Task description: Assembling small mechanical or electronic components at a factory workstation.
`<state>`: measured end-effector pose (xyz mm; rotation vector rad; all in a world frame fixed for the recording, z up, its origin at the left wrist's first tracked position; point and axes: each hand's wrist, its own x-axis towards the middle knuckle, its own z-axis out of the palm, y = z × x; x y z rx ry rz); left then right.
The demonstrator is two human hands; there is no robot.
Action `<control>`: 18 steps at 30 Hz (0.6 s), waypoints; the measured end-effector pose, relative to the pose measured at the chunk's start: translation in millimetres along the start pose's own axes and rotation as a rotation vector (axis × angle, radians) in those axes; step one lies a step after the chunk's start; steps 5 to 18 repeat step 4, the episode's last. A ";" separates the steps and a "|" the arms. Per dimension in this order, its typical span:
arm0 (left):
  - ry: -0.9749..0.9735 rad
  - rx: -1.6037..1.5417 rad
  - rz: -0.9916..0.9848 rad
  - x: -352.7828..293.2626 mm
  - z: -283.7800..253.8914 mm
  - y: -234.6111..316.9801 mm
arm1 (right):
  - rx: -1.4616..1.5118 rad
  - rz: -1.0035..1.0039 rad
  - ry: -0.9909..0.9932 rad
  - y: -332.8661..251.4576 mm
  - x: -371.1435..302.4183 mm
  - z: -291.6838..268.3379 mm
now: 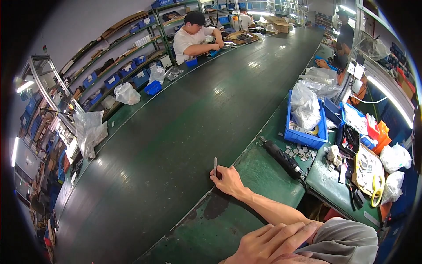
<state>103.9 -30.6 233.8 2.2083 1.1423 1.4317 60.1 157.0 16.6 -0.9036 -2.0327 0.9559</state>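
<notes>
Over the near edge of the dark conveyor belt point(184, 145), my right hand point(229, 181) pinches a thin, flat silver metal strip point(215, 163) between thumb and fingers. The strip stands upright, its lower end hidden by the fingers. My right forearm stretches across the green bench point(263, 176). At the lower edge, my left hand point(268, 244) lies close to my right elbow, fingers stretched out and nothing seen in it. A black electric screwdriver point(283, 159) lies on the bench right of my right hand. Small metal pieces point(303, 152) are scattered beside it.
A blue bin point(307, 137) with plastic bags stands beyond the screwdriver. Yellow-handled scissors point(377, 191), pliers point(352, 196) and more bags crowd the right side. Across the belt a person point(193, 39) works with both hands. Another person's hand point(323, 64) shows at far right.
</notes>
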 end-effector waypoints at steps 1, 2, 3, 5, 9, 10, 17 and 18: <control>-0.003 -0.001 0.004 -0.9 1.7 -2.0 | 0.001 0.000 0.002 -0.1 -0.1 -0.3; -0.008 -0.002 0.007 -2.0 3.4 -4.1 | 0.008 0.007 -0.002 -1.0 -0.7 0.0; -0.012 -0.002 0.009 -3.2 5.2 -6.4 | 0.015 0.015 -0.005 -2.1 -1.4 0.2; -0.016 -0.003 0.012 -4.1 7.3 -8.8 | 0.017 0.015 -0.004 -3.0 -1.4 0.1; -0.016 -0.003 0.012 -4.1 7.3 -8.8 | 0.017 0.015 -0.004 -3.0 -1.4 0.1; -0.016 -0.003 0.012 -4.1 7.3 -8.8 | 0.017 0.015 -0.004 -3.0 -1.4 0.1; -0.016 -0.003 0.012 -4.1 7.3 -8.8 | 0.017 0.015 -0.004 -3.0 -1.4 0.1; -0.016 -0.003 0.012 -4.1 7.3 -8.8 | 0.017 0.015 -0.004 -3.0 -1.4 0.1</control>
